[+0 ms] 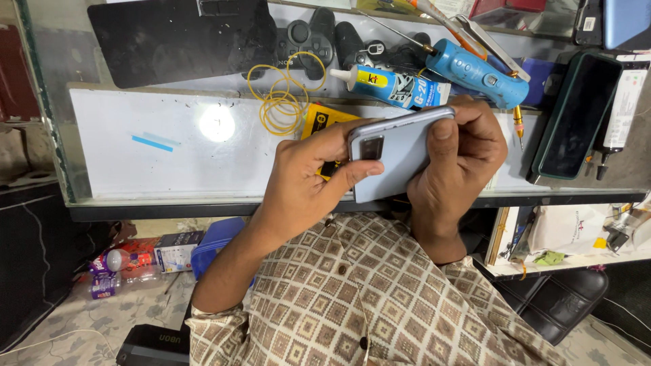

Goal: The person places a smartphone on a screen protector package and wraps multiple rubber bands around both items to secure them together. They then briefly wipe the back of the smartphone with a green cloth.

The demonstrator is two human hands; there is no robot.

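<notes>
Two hands clamp one grey phone (400,159), back side up: left hand (305,186) pinching the camera end, right hand (461,159) wrapped over the far end. Its long axis runs hand to hand, tilted. Just beyond sit a glue tube (393,87) and yellow rubber bands (281,102); bare white mat (169,146) lies leftward.

We see our shirt (380,298) filling the lower middle of the view, a woven fabric of beige and brown diamonds set in a close grid, with small dark buttons running down its front. Its sleeve (217,332) is rolled up, and our left hand (305,183) and right hand (454,163) are bare, without rings or a watch.
</notes>
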